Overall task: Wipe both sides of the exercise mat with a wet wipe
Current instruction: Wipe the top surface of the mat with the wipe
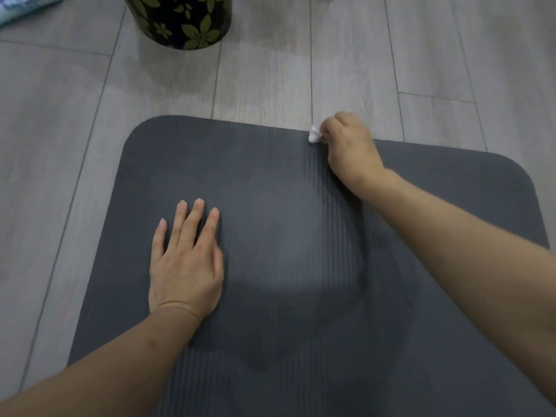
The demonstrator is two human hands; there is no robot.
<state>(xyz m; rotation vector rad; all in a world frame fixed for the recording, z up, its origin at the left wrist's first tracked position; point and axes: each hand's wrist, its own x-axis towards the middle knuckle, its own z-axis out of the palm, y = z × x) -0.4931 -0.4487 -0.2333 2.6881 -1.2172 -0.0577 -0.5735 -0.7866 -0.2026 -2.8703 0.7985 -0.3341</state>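
A dark grey ribbed exercise mat (270, 182) lies flat on the floor, its far edge and both rounded far corners in view. My right hand (349, 149) is at the middle of that far edge and grips a small bunched white wet wipe (313, 136), which touches the mat's rim. My left hand (186, 257) lies flat on the mat's left half with its fingers straight, pressing down. A darker patch shows on the mat near me.
A black container with yellow-green flowers (180, 19) stands on the grey plank floor (60, 115) beyond the mat's far left corner. A light blue patterned packet (27, 4) lies at the top left corner of the view.
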